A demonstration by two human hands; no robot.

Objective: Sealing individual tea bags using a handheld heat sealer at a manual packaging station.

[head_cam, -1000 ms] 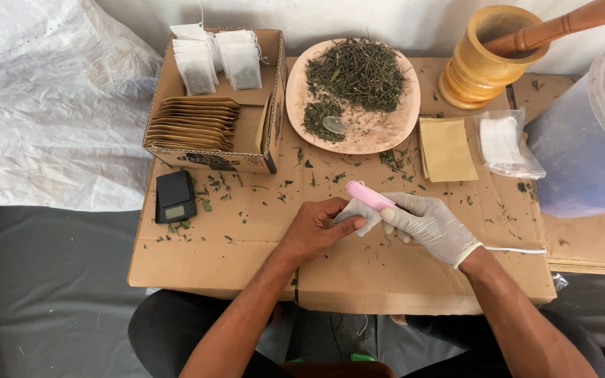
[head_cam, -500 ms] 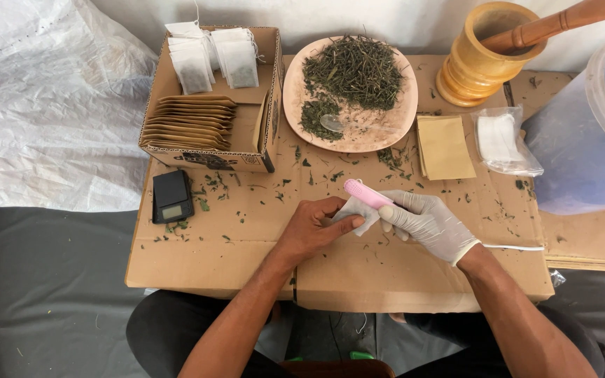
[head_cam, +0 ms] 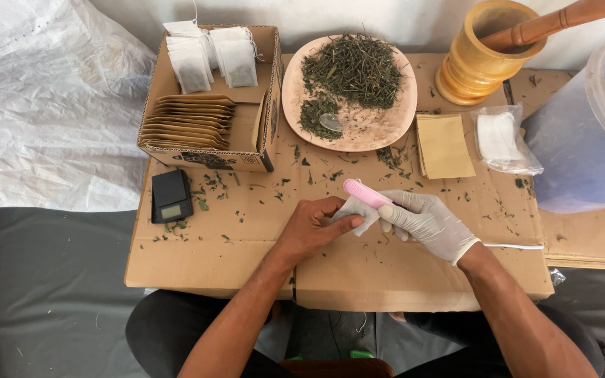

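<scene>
Here, just below the plate (head_cam: 393, 129): left hand (head_cam: 311, 227) fingers pinch a white sachet (head_cam: 356, 210); gloved right hand (head_cam: 425, 220) grips a pink sealer (head_cam: 367, 194) on it. Sachet apparently unsealed; finished ones fill the box (head_cam: 269, 122).

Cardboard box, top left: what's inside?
Inside the cardboard box: white filled tea bags standing at the back, a fanned stack of brown paper envelopes in front. The floor beneath them is hidden.

I see the bare left hand (head_cam: 311, 229) pinching a small white tea bag (head_cam: 356, 211) over the cardboard work surface (head_cam: 386, 273). The gloved right hand (head_cam: 425, 222) grips a pink handheld sealer (head_cam: 367, 194), its tip touching the bag. A plate (head_cam: 295, 84) of dried herbs sits beyond, a black pocket scale (head_cam: 170, 195) well left.
</scene>
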